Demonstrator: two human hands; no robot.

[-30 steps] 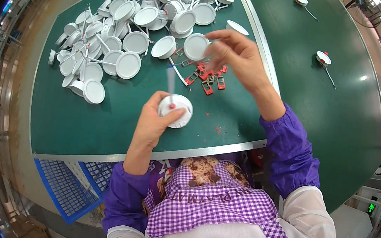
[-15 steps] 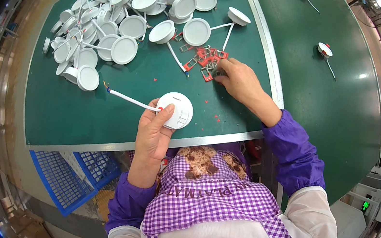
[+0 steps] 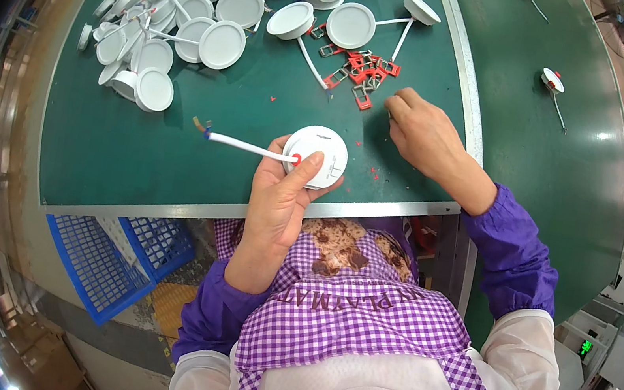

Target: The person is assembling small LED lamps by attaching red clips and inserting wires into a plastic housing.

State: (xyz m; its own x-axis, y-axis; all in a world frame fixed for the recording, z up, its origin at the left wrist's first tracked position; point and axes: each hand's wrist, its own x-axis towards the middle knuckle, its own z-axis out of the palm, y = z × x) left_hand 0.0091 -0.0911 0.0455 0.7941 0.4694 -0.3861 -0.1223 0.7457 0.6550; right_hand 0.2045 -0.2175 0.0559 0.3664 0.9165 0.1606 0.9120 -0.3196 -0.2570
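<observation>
- Green tabletop (image 3: pixel 174 152) under both hands, edged by a metal rail at the near side.
- Second green surface (image 3: pixel 562 174) beyond the right hand, past the rail, carrying two small round white lamps with leads (image 3: pixel 553 80).
- Blue plastic crate (image 3: pixel 120 256) below and left of the left hand, under the tabletop's near edge; contents not visible through the lattice.
- Heap of round white lamp housings (image 3: pixel 192 26) well beyond the left hand, up and to its left, many piled on one another, some with white leads sticking out.
- Left hand (image 3: pixel 282 207) clamped on a round white lamp housing (image 3: pixel 322 152), thumb pressed across its back face near a red spot, at the near edge of the tabletop.
- Right hand (image 3: pixel 424 135) resting on the tabletop, fingers curled together, tips pointing at the clips; contents of the fingers: cannot tell.
- White lead (image 3: pixel 243 145) running left from the held housing, away from the left hand, ending in bare coloured tips.
- Small cluster of red clips (image 3: pixel 361 74) just beyond the right hand's fingertips, loose on the tabletop.
</observation>
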